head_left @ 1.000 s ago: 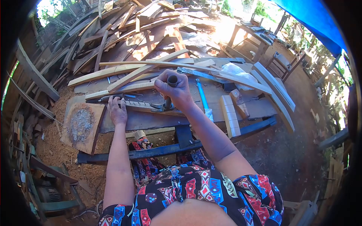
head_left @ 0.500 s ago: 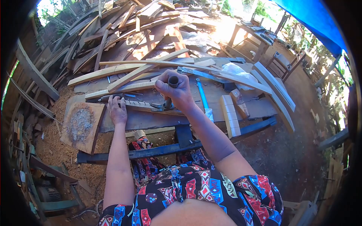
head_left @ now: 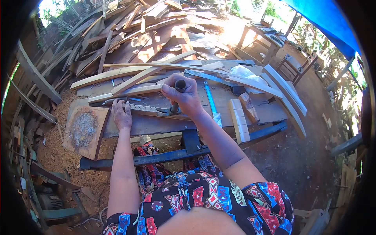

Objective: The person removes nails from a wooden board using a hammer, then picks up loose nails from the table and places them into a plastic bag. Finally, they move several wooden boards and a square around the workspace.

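Note:
My right hand [head_left: 182,94] is wrapped round the handle of a hammer [head_left: 168,112], whose dark hollow handle end points up at me. The hammer's metal head rests at a narrow wooden strip [head_left: 145,109] with a row of dark marks or nails along it. Over the strip's left part lies my left hand [head_left: 122,113], fingers bent down onto it. Whether a nail is between those fingers is too small to tell. A dark tool [head_left: 102,102] lies just left of my left hand. The strip lies on a worn wooden bench top [head_left: 156,127].
Long pale boards [head_left: 129,72] cross the bench's far side. A blue bar [head_left: 210,98], a block marked with lines [head_left: 239,119] and white plastic [head_left: 244,72] lie to the right. A thick wood slab [head_left: 100,137] is at the left. Scrap wood [head_left: 133,35] is piled behind.

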Action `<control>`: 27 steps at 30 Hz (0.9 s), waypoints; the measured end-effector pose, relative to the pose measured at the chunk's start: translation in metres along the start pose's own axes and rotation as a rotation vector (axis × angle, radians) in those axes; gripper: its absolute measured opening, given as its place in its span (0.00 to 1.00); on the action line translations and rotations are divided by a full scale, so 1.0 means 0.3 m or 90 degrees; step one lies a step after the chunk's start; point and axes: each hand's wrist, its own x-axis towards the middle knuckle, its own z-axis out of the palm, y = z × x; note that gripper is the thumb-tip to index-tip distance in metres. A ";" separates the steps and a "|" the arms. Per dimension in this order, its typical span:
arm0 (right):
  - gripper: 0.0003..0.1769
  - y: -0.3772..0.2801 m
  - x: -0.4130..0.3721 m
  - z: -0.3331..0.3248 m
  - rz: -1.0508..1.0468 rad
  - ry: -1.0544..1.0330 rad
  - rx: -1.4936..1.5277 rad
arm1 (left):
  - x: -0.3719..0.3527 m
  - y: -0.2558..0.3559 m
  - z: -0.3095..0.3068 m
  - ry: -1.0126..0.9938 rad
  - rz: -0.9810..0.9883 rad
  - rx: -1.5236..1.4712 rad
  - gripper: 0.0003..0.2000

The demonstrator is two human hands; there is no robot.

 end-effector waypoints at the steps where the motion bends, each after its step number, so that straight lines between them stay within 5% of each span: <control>1: 0.13 0.002 0.000 0.000 -0.003 0.000 -0.001 | 0.000 0.001 -0.002 -0.003 -0.001 0.002 0.15; 27: 0.14 0.005 -0.006 -0.001 -0.006 -0.005 -0.007 | 0.001 -0.010 0.008 0.003 0.005 -0.006 0.16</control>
